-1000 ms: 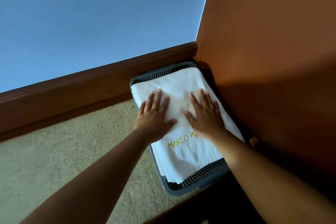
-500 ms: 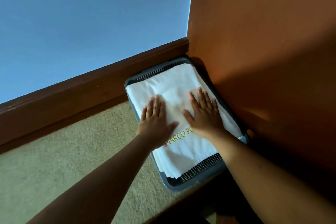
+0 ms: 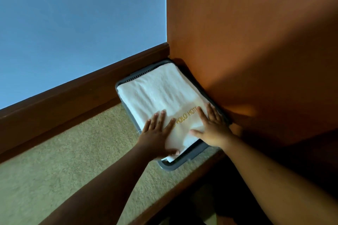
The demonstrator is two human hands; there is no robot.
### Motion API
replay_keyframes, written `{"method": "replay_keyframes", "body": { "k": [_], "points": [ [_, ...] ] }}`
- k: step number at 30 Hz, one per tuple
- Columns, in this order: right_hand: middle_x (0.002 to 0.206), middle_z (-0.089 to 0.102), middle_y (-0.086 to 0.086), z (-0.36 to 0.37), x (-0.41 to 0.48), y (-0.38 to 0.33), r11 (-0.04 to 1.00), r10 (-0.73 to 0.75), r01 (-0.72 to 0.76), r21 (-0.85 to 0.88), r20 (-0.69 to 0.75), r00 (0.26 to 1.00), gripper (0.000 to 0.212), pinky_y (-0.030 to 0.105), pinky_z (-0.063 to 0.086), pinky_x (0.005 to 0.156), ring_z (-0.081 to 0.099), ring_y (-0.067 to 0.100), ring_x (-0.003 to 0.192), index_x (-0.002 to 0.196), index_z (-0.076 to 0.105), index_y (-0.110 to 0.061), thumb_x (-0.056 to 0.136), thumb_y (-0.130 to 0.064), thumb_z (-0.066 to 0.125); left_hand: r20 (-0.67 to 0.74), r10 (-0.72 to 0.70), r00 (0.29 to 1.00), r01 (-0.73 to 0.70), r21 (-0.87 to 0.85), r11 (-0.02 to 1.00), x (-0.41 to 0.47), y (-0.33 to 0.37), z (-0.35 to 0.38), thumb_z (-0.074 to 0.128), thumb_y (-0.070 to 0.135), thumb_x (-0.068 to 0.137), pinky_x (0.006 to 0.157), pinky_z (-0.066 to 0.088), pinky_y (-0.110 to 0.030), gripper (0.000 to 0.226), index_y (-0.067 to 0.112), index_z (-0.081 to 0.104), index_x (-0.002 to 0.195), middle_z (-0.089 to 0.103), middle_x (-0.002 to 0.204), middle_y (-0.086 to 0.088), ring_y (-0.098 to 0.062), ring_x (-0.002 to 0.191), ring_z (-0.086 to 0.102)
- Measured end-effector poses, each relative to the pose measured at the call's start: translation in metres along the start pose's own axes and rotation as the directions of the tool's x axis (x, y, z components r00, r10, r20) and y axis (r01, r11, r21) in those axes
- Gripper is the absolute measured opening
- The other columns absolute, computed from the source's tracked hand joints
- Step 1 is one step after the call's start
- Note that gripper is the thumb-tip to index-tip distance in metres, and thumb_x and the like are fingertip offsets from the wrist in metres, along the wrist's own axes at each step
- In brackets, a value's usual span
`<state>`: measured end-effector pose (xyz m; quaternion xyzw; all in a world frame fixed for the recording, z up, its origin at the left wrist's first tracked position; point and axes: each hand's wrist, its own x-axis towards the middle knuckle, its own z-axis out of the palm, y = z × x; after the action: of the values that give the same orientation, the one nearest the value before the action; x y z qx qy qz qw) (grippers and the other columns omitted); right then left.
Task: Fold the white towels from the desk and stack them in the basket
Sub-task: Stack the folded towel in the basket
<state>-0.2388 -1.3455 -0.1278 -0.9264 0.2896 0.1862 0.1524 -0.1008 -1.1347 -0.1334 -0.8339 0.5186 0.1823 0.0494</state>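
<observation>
A folded white towel with gold lettering lies on top in the grey basket, which sits on the carpet in the room's corner. My left hand lies flat on the towel's near left part, fingers spread. Flat on the towel's near right part rests my right hand, close to the basket's right rim. Both palms press down on the cloth. The towel fills the basket, so what lies beneath it is hidden.
A blue wall with a dark wooden skirting board runs behind the basket. An orange-brown panel stands right against the basket's right side. Beige carpet spreads to the left.
Both hands slid from the towel's middle toward its near end, uncovering the far half and more of the gold lettering. The view has shifted.
</observation>
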Motion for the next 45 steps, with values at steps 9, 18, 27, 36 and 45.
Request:
{"method": "replay_keyframes", "body": {
  "k": [9,18,27,36,45],
  "points": [
    [0.167,0.010,0.009,-0.027,-0.108,-0.042,0.990,0.130,-0.138,-0.030,-0.195,0.972,0.071,0.040,0.027,0.119,0.014,0.028,0.153,0.159,0.021,-0.023,0.099,-0.041,0.054,0.048,0.045,0.998,-0.042,-0.045,0.998,-0.095,-0.041,-0.030,0.044,0.069,0.094,0.123,-0.002,-0.047,0.076,0.044,0.012,0.158,-0.011,0.167,-0.012,-0.029,0.155,-0.004],
    [0.156,0.038,-0.008,-0.045,-0.242,-0.155,0.993,0.062,-0.017,0.121,-0.380,0.923,0.055,0.037,0.043,0.108,0.046,0.016,0.136,0.146,0.048,-0.032,0.094,-0.043,0.062,-0.108,-0.010,0.994,-0.015,-0.228,0.974,-0.236,-0.083,-0.080,0.049,0.066,0.092,0.121,0.018,-0.049,0.070,0.043,0.029,0.155,-0.001,0.168,-0.003,-0.030,0.153,0.020],
    [0.122,0.068,-0.007,-0.101,-0.326,-0.204,0.980,-0.084,0.164,0.115,-0.509,0.857,0.040,0.032,0.052,0.091,0.067,0.013,0.101,0.123,0.067,-0.031,0.085,-0.043,0.068,-0.315,0.004,0.949,-0.106,-0.308,0.945,-0.351,-0.061,-0.141,0.057,0.060,0.092,0.120,0.027,-0.033,0.063,0.037,0.043,0.150,0.025,0.165,0.000,-0.012,0.150,0.025],
    [0.102,0.072,-0.014,-0.119,-0.460,-0.190,0.933,-0.169,0.330,0.146,-0.630,0.758,0.028,0.034,0.057,0.087,0.067,0.005,0.089,0.109,0.071,-0.033,0.083,-0.045,0.068,-0.469,-0.054,0.881,-0.128,-0.346,0.929,-0.457,0.029,-0.163,0.063,0.053,0.092,0.108,0.044,-0.030,0.057,0.034,0.051,0.145,0.051,0.149,0.004,-0.009,0.122,0.060],
    [0.093,0.069,-0.016,-0.095,-0.546,-0.219,0.911,-0.255,0.396,0.113,-0.601,0.758,0.009,0.030,0.055,0.081,0.065,0.006,0.086,0.095,0.072,-0.032,0.089,-0.033,0.065,-0.474,-0.098,0.875,-0.077,-0.337,0.938,-0.565,0.066,-0.137,0.062,0.044,0.096,0.116,0.036,-0.029,0.055,0.029,0.050,0.147,0.038,0.156,0.010,-0.011,0.143,0.039]
  ]
}}
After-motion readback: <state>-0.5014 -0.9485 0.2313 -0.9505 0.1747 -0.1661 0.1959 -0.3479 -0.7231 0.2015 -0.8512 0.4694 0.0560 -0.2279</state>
